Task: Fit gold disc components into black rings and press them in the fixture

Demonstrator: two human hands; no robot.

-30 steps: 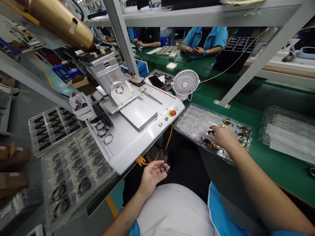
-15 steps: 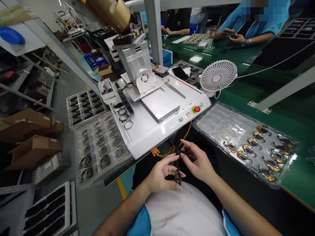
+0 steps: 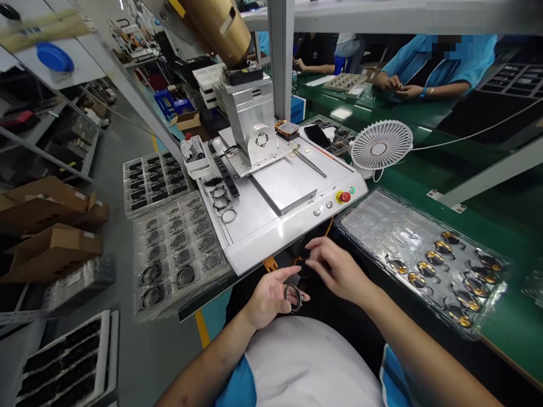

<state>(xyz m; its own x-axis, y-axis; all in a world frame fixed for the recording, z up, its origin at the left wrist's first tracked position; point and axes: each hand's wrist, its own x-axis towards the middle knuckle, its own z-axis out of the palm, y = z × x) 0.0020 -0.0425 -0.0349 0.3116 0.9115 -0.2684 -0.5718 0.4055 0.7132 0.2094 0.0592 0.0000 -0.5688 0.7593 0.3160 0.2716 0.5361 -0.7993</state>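
Just above my lap, my left hand [image 3: 269,297] holds a dark, thin round ring [image 3: 293,298], like a watch case frame, between thumb and fingers. The ring's open middle faces partly toward me, and the index finger stretches out above it. To the right and slightly higher is my right hand [image 3: 339,270], its thumb and fingertips drawn together in a pinch. Whatever sits between those fingertips is too small and dark to make out. The two hands are close but apart, in front of the white machine base [image 3: 278,237].
On the machine base lie several round frames [image 3: 228,215], tweezers [image 3: 311,164] and a red stop button [image 3: 344,196]. A tray of rings [image 3: 173,226] is left. A tray of coppery round parts [image 3: 382,226] stands right, a white fan [image 3: 382,145] behind it. A co-worker [image 3: 441,73] sits opposite.
My hands have drawn apart; the small dark piece seen between their fingertips no longer shows clearly. The ring has turned more face-on and moved slightly left. The whole view has shifted a little.
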